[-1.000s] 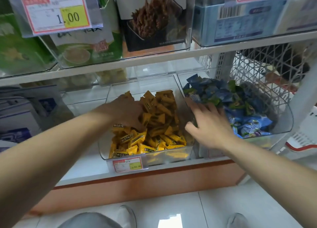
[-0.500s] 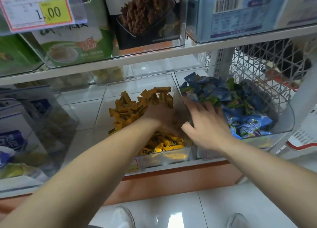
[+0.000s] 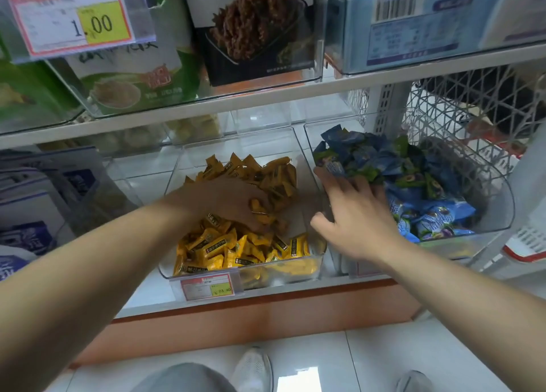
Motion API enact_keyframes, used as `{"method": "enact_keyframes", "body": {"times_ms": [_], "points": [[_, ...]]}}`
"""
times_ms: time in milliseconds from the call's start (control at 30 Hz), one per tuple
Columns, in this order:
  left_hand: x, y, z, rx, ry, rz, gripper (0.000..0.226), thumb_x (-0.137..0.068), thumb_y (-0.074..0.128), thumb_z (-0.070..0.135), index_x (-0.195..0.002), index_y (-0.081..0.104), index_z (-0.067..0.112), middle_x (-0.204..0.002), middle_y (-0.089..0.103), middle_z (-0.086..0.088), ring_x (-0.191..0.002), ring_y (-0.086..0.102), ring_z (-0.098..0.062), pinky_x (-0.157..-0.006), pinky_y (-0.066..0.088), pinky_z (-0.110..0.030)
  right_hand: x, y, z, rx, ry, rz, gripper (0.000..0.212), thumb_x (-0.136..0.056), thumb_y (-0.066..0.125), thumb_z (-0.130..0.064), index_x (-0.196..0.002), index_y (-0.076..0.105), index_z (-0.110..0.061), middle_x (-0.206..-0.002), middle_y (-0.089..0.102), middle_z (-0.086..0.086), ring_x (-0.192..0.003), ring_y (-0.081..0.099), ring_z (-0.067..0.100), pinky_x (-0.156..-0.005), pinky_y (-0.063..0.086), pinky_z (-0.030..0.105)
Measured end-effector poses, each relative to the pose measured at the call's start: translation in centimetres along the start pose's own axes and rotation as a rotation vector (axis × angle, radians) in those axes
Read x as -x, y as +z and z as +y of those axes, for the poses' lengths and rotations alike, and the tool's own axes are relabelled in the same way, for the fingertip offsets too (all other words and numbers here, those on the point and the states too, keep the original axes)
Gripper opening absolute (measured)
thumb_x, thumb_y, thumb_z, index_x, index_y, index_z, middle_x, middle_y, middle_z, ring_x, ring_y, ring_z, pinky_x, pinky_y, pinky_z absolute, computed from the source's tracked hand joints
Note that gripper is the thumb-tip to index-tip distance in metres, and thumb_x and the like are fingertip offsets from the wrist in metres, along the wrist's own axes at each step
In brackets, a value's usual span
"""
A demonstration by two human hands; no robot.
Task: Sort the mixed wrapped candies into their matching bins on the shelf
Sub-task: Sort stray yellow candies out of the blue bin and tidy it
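while the left hand (image 3: 227,205) clutches yellow candies (image 3: 236,250) in the middle bin (image 3: 251,143) and the right hand (image 3: 354,217) rests flat, fingers spread, on blue candies (image 3: 428,214) in the neighbouring bin (image 3: 502,202), lift out only strays, checking each wrapper's colour first.

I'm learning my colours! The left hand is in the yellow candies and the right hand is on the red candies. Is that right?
Not quite. In the head view the right hand is on blue candies, not red. The left hand is in the yellow candies, as you said.
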State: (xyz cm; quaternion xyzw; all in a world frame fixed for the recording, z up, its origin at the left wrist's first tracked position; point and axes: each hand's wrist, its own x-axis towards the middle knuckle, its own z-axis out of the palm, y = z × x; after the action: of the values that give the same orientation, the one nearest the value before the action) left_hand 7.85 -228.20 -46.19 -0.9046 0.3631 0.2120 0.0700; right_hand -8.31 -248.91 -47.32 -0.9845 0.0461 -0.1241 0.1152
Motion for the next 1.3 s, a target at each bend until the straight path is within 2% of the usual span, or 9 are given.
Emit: {"method": "enact_keyframes", "body": {"times_ms": [367, 500, 633, 767, 900, 967, 1067, 1133, 1300], "points": [[1.7, -0.8, -2.6, 0.130, -0.134, 0.236, 0.079, -0.064, 0.075, 0.058, -0.137, 0.045, 0.049, -0.108, 0.062, 0.014, -0.098, 0.058, -0.011, -0.079, 0.045, -0.030, 0.1, -0.9, -0.1, -0.021, -0.003, -0.053, 0.084, -0.071, 0.027, -0.063, -0.150, 0.014, -0.036, -0.141, 0.050, -0.002, -0.127, 0.038, 0.031, -0.099, 0.033, 0.051], [2.8, -1.2, -2.1, 0.287, -0.129, 0.358, 0.080, -0.057, 0.073, 0.063, -0.131, 0.046, 0.052, -0.094, 0.055, 0.025, -0.089, 0.054, -0.009, -0.065, 0.037, -0.018, 0.2, -1.5, -0.3, -0.032, -0.007, -0.077, 0.082, -0.078, 0.037, -0.063, -0.151, 0.015, -0.033, -0.143, 0.051, 0.000, -0.129, 0.040, 0.032, -0.098, 0.036, 0.050], [2.9, -1.5, -0.3, 0.319, -0.157, 0.337, 0.080, -0.071, 0.082, 0.049, -0.141, 0.043, 0.044, -0.130, 0.058, 0.009, -0.118, 0.052, -0.020, -0.084, 0.037, -0.026, 0.8, -2.5, -0.6, -0.017, -0.012, -0.076, 0.080, -0.084, 0.042, -0.070, -0.151, 0.024, -0.030, -0.140, 0.053, 0.002, -0.127, 0.046, 0.029, -0.096, 0.043, 0.044], [3.7, -3.1, 3.4, 0.172, -0.192, 0.388, 0.057, -0.080, 0.067, 0.058, -0.132, 0.051, 0.043, -0.135, 0.054, 0.007, -0.123, 0.051, -0.022, -0.094, 0.044, -0.036, 1.7, -4.8, 0.3, -0.056, -0.060, 0.026, 0.060, -0.086, 0.048, -0.064, -0.135, 0.052, -0.029, -0.130, 0.058, 0.000, -0.119, 0.052, 0.026, -0.090, 0.046, 0.041], [4.9, -4.3, 9.7, 0.364, -0.055, 0.676, 0.031, -0.079, 0.059, 0.053, -0.107, 0.062, 0.041, -0.110, 0.065, 0.015, -0.098, 0.062, -0.010, -0.079, 0.049, -0.028, 3.1, -7.1, 4.2, -0.210, -0.004, 0.107, 0.040, -0.086, 0.059, -0.043, -0.124, 0.064, -0.029, -0.125, 0.062, -0.002, -0.116, 0.054, 0.025, -0.090, 0.047, 0.038], [5.0, -4.5, 13.2, 0.408, 0.078, 0.726, 0.025, -0.082, 0.061, 0.048, -0.103, 0.066, 0.035, -0.101, 0.068, 0.017, -0.089, 0.064, -0.005, -0.076, 0.050, -0.025, 3.9, -7.6, 6.7, -0.215, 0.040, 0.093, 0.039, -0.087, 0.060, -0.038, -0.123, 0.065, -0.026, -0.125, 0.061, -0.001, -0.117, 0.053, 0.024, -0.091, 0.046, 0.037], [4.0, -4.0, 17.4, 0.347, 0.189, 0.668, 0.032, -0.084, 0.065, 0.044, -0.110, 0.067, 0.028, -0.106, 0.069, 0.012, -0.091, 0.062, -0.006, -0.079, 0.053, -0.027, 5.0, -7.9, 9.8, -0.225, 0.064, 0.021, 0.040, -0.088, 0.061, -0.032, -0.127, 0.062, -0.026, -0.122, 0.060, -0.003, -0.115, 0.056, 0.020, -0.093, 0.049, 0.038], [2.8, -3.1, 19.1, 0.202, 0.179, 0.598, 0.039, -0.082, 0.063, 0.055, -0.113, 0.064, 0.031, -0.110, 0.067, 0.011, -0.098, 0.062, -0.012, -0.082, 0.053, -0.034, 5.1, -8.1, 10.9, -0.261, 0.063, -0.024, 0.042, -0.088, 0.063, -0.030, -0.130, 0.061, -0.026, -0.119, 0.063, -0.006, -0.110, 0.060, 0.016, -0.092, 0.050, 0.038], [0.9, -1.8, 21.0, 0.027, 0.127, 0.649, 0.047, -0.075, 0.052, 0.076, -0.102, 0.057, 0.038, -0.103, 0.064, 0.011, -0.093, 0.061, -0.016, -0.070, 0.045, -0.033, 5.0, -8.0, 12.0, -0.187, 0.065, -0.170, 0.030, -0.086, 0.069, -0.036, -0.113, 0.057, -0.030, -0.085, 0.067, -0.016, -0.081, 0.061, 0.007, -0.077, 0.053, 0.037]]}}
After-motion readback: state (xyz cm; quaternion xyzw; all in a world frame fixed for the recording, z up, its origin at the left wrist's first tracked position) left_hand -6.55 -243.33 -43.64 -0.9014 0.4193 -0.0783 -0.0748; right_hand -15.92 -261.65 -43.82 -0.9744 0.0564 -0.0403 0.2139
